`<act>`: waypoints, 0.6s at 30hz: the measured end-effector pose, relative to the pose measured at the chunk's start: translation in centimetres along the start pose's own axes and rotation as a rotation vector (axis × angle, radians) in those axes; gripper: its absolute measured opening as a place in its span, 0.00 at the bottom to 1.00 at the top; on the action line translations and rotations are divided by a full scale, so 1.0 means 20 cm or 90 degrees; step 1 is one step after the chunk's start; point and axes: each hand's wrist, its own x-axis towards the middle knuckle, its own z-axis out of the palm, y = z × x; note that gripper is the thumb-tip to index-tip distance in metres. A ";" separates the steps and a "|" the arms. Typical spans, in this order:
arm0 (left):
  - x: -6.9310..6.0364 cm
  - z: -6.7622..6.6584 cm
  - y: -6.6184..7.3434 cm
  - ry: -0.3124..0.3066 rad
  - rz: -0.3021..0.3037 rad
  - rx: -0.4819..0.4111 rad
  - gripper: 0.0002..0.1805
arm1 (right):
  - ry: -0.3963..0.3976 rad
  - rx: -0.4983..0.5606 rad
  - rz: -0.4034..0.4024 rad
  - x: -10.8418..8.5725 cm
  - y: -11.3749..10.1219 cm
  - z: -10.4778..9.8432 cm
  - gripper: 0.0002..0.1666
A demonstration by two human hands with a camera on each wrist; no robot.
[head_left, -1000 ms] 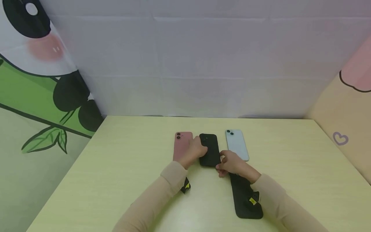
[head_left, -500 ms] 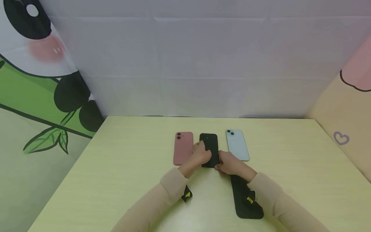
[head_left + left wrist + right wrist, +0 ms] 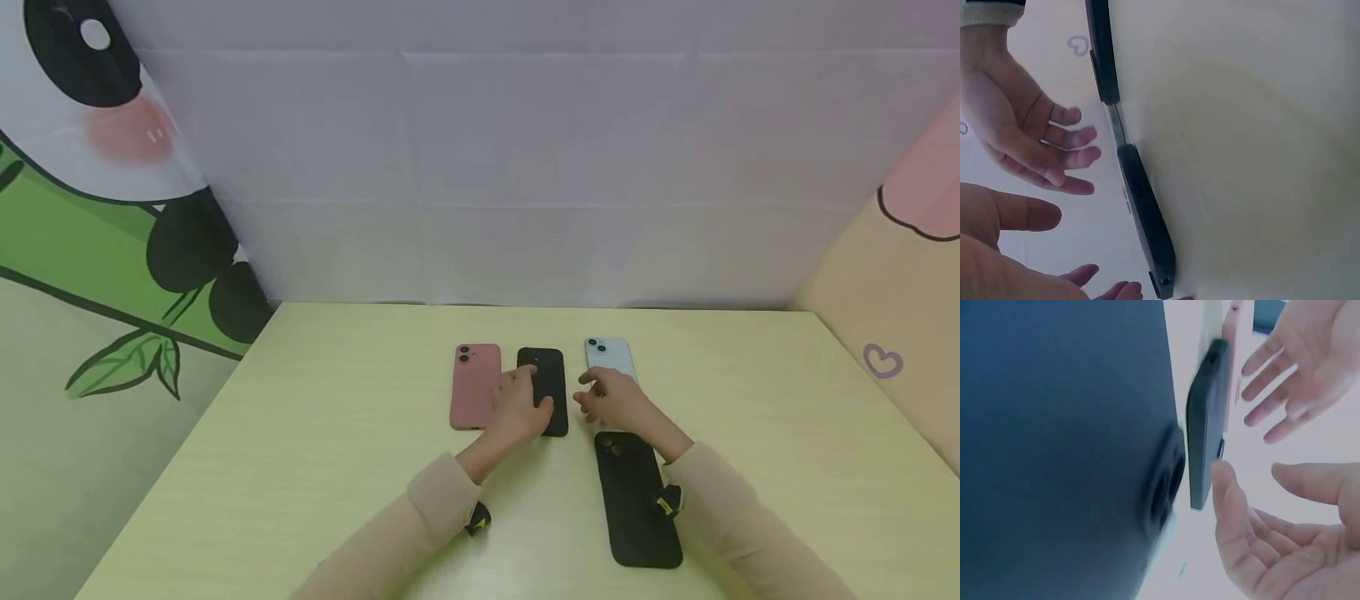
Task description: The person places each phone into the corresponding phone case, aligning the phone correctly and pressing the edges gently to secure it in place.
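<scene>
The left hand (image 3: 519,410) and right hand (image 3: 611,398) are loose, grasping nothing, with the small black phone (image 3: 553,387) under the left, pink phone (image 3: 472,387) beside it and blue phone (image 3: 611,356) beyond the right seemingly lined up, the large black phone (image 3: 636,508) nearer the person apparently not.

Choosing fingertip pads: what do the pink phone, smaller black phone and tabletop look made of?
Pink phone: smooth, satin-looking back, probably glass or plastic; its even colour shows no sharp reflection to decide.
Smaller black phone: matt-looking, perhaps plastic or coated glass; the dark back shows little glare.
Tabletop: likely wood-look laminate, satin; faint streaks, soft sheen.
</scene>
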 end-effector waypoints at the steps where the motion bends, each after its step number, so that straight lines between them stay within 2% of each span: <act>1: -0.01 0.01 0.00 0.003 0.016 0.016 0.26 | 0.019 -0.003 -0.002 0.00 0.01 -0.02 0.21; 4: -0.04 0.03 0.03 0.003 0.065 0.055 0.24 | 0.075 -0.020 -0.001 0.00 0.05 -0.06 0.20; 9: -0.10 0.07 0.08 -0.039 0.114 0.093 0.22 | 0.138 -0.064 0.012 0.01 0.12 -0.13 0.19; 14: -0.14 0.12 0.13 -0.087 0.136 0.149 0.20 | 0.160 -0.095 0.028 0.05 0.16 -0.16 0.20; 18: -0.17 0.16 0.16 -0.117 0.150 0.216 0.21 | 0.157 -0.105 0.045 0.07 0.19 -0.16 0.22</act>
